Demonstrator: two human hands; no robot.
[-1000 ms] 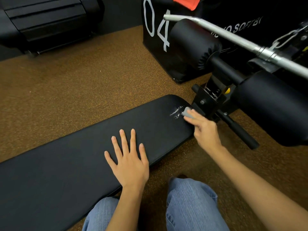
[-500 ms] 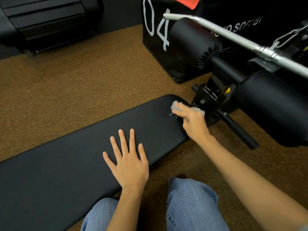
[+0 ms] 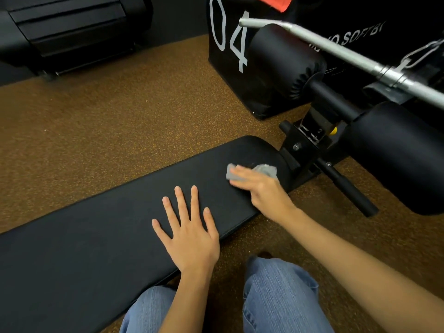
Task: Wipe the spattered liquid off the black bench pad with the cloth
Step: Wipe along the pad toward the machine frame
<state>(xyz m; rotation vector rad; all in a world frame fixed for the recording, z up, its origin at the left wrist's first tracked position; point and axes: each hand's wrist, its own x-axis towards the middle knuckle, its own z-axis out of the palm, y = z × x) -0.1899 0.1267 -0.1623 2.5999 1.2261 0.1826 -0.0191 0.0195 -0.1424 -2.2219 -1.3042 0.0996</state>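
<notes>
The long black bench pad point(image 3: 101, 236) runs from lower left to its rounded end at centre right. My right hand point(image 3: 262, 188) presses a small grey cloth point(image 3: 266, 169) flat onto the pad near that rounded end, fingers laid over the cloth. The cloth sticks out on both sides of my fingers. No spatter shows on the pad around the hand; what lies under the cloth is hidden. My left hand point(image 3: 189, 234) rests palm down on the pad with its fingers spread, a little left of the right hand.
Two black foam rollers point(image 3: 286, 61) on a black frame point(image 3: 305, 150) stand past the pad's end, with a steel bar point(image 3: 341, 49) above. A black box marked 04 point(image 3: 230, 56) sits behind. Brown speckled floor point(image 3: 108, 121) surrounds the bench. My jeans-clad knees point(image 3: 276, 292) are below.
My right hand has slid the cloth leftward along the pad, over the spot where white droplets showed a second ago. Those droplets are no longer visible. The left hand has stayed put.
</notes>
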